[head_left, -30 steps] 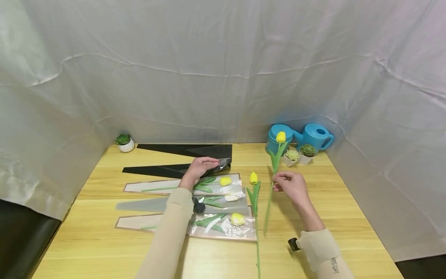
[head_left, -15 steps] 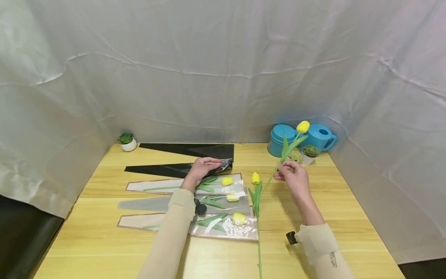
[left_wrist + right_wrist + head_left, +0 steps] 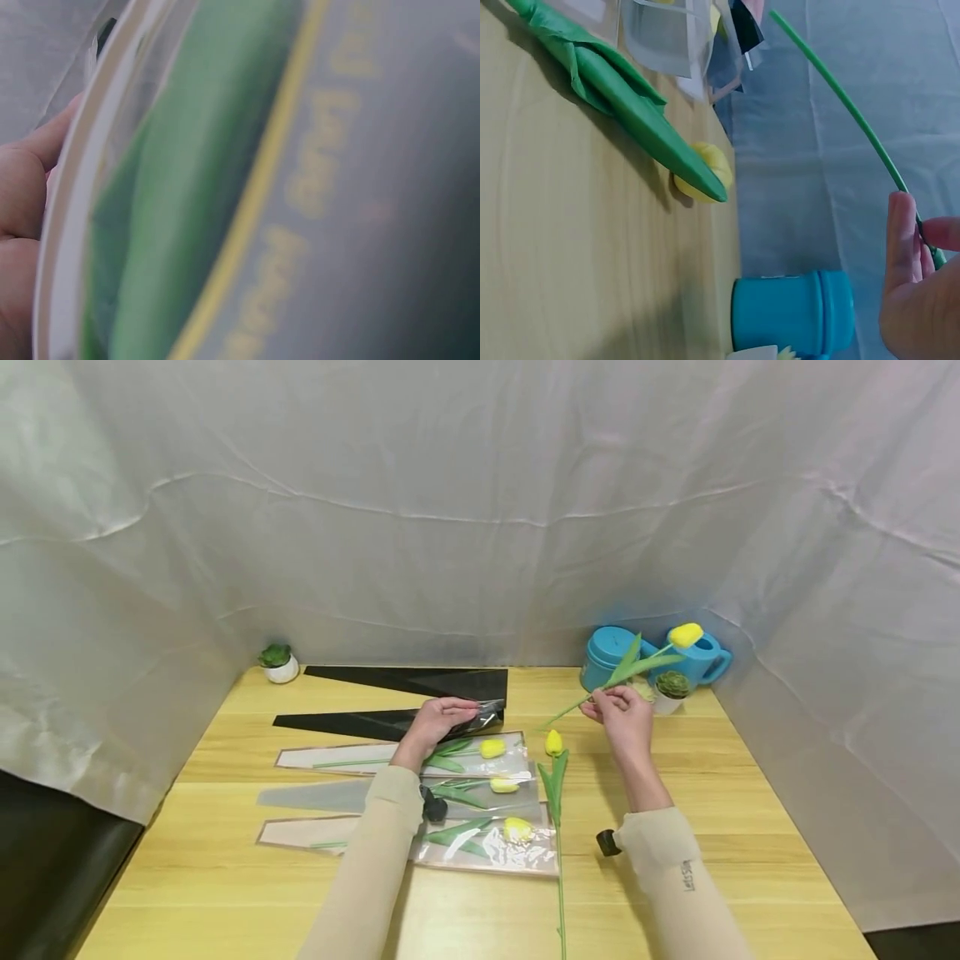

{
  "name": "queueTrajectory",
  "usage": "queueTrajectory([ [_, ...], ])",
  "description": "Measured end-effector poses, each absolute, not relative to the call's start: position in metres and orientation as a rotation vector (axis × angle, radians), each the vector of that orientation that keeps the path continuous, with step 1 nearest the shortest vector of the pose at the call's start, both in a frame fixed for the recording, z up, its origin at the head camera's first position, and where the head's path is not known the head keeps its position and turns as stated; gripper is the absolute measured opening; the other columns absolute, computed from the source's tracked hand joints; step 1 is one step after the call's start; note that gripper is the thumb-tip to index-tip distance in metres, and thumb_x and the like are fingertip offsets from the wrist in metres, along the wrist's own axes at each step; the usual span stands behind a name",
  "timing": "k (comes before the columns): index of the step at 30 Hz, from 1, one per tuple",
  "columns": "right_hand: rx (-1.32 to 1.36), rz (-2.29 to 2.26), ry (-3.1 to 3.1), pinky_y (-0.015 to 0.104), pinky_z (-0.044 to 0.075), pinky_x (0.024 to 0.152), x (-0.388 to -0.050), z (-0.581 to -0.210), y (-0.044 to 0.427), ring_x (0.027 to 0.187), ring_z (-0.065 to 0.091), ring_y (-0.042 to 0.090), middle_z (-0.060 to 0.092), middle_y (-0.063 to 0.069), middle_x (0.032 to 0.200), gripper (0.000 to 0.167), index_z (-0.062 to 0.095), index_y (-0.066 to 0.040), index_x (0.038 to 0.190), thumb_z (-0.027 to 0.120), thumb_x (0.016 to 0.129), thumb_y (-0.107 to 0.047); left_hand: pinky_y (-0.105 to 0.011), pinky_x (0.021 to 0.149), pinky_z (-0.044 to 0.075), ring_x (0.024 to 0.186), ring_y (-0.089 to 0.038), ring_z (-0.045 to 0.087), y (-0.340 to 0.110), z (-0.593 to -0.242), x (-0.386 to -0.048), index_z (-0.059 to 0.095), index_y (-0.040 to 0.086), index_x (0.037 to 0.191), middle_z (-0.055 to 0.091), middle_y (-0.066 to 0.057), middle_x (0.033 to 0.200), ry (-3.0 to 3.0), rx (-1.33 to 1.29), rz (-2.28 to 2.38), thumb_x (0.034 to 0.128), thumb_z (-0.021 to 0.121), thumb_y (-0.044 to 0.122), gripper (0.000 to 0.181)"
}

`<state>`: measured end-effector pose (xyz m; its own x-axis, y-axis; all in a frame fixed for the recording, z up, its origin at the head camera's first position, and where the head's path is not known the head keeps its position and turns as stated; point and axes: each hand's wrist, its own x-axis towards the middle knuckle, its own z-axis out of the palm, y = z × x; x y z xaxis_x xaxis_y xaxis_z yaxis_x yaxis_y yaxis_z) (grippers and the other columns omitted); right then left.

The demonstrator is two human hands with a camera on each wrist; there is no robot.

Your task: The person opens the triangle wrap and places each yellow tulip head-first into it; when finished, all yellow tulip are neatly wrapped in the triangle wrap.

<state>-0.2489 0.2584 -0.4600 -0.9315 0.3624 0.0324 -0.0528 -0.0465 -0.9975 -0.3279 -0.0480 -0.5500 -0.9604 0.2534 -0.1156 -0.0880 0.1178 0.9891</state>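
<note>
A grey curtain [image 3: 480, 527] encloses the desk [image 3: 780, 893], which I read as the working surface. Five tapered sleeves lie across it, wide ends to the right, all aligned—I judge for access from that side.

Contents: the near pale sleeve [image 3: 300, 832], the grey sleeve [image 3: 315, 796] and the far pale sleeve [image 3: 352, 754] each contain one yellow tulip, bloom at the wide end. The rear black sleeve [image 3: 450, 681] and the held black sleeve [image 3: 352, 722] show no flower.

The loose tulip [image 3: 557, 785] lies along the wide ends, bloom away from me—likely parked within reach. The held tulip [image 3: 647, 666] is suspended above the desk, tilted, stem end directed left towards the black sleeve's wide end but apart from it.

The blue watering can [image 3: 697, 666] and lidded canister [image 3: 600, 666] stand at the rear right; I cannot see inside either.

The left hand [image 3: 442, 722] grips the black film at its wide end, seemingly to raise the mouth. The right hand [image 3: 625, 717] pinches the stem below the leaves, presumably for directional control.

Smallest: the left pot [image 3: 281, 672] and the right pot [image 3: 666, 704] each hold a succulent.
</note>
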Motion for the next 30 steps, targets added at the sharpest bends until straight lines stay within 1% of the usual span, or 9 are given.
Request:
queueTrajectory([
  [7, -0.353, 2.096, -1.814, 0.025, 0.062, 0.080, -0.261, -0.473, 0.257, 0.074, 0.077, 0.009, 0.075, 0.004, 0.078, 0.018, 0.060, 0.011, 0.107, 0.068, 0.099, -0.003, -0.049, 0.113, 0.047, 0.125, -0.027, 0.066, -0.049, -0.549, -0.327, 0.075, 0.009, 0.126, 0.073, -0.009, 0.129, 2.127, 0.179, 1.911, 0.0966, 0.076, 0.023, 0.033],
  [11, -0.392, 2.080, -1.832, 0.024, 0.062, 0.080, -0.264, -0.478, 0.252, 0.075, 0.077, 0.008, 0.076, 0.004, 0.079, 0.019, 0.061, 0.011, 0.109, 0.068, 0.099, -0.003, -0.049, 0.114, 0.047, 0.122, -0.025, 0.068, -0.049, -0.550, -0.327, 0.076, 0.011, 0.124, 0.074, -0.008, 0.128, 2.111, 0.181, 1.913, 0.0966, 0.076, 0.021, 0.030],
  [16, -0.427, 2.107, -1.832, 0.023, 0.062, 0.080, -0.267, -0.484, 0.247, 0.075, 0.076, 0.007, 0.076, 0.002, 0.078, 0.023, 0.060, 0.014, 0.115, 0.067, 0.099, -0.001, -0.048, 0.114, 0.047, 0.121, -0.024, 0.068, -0.049, -0.552, -0.327, 0.077, 0.014, 0.123, 0.075, -0.008, 0.127, 2.097, 0.180, 1.917, 0.0963, 0.076, 0.021, 0.027],
  [24, -0.483, 2.230, -1.850, 0.024, 0.062, 0.083, -0.273, -0.492, 0.242, 0.078, 0.077, 0.008, 0.077, 0.002, 0.080, 0.027, 0.060, 0.015, 0.121, 0.066, 0.098, 0.001, -0.048, 0.114, 0.047, 0.123, -0.025, 0.068, -0.049, -0.550, -0.327, 0.075, 0.009, 0.127, 0.073, -0.011, 0.130, 2.099, 0.192, 1.917, 0.0973, 0.075, 0.019, 0.031],
  [28, -0.512, 2.270, -1.904, 0.022, 0.061, 0.083, -0.273, -0.496, 0.238, 0.079, 0.076, 0.007, 0.076, 0.001, 0.081, 0.032, 0.058, 0.016, 0.126, 0.065, 0.100, -0.001, -0.046, 0.112, 0.049, 0.122, -0.024, 0.069, -0.048, -0.551, -0.327, 0.075, 0.009, 0.126, 0.073, -0.011, 0.130, 2.092, 0.195, 1.926, 0.0968, 0.075, 0.017, 0.031],
  [30, -0.515, 2.269, -1.932, 0.023, 0.061, 0.084, -0.273, -0.498, 0.236, 0.079, 0.076, 0.007, 0.075, 0.002, 0.083, 0.031, 0.059, 0.015, 0.126, 0.065, 0.100, -0.002, -0.045, 0.111, 0.050, 0.121, -0.024, 0.069, -0.048, -0.551, -0.326, 0.075, 0.009, 0.126, 0.073, -0.011, 0.130, 2.083, 0.201, 1.933, 0.0962, 0.076, 0.017, 0.031],
])
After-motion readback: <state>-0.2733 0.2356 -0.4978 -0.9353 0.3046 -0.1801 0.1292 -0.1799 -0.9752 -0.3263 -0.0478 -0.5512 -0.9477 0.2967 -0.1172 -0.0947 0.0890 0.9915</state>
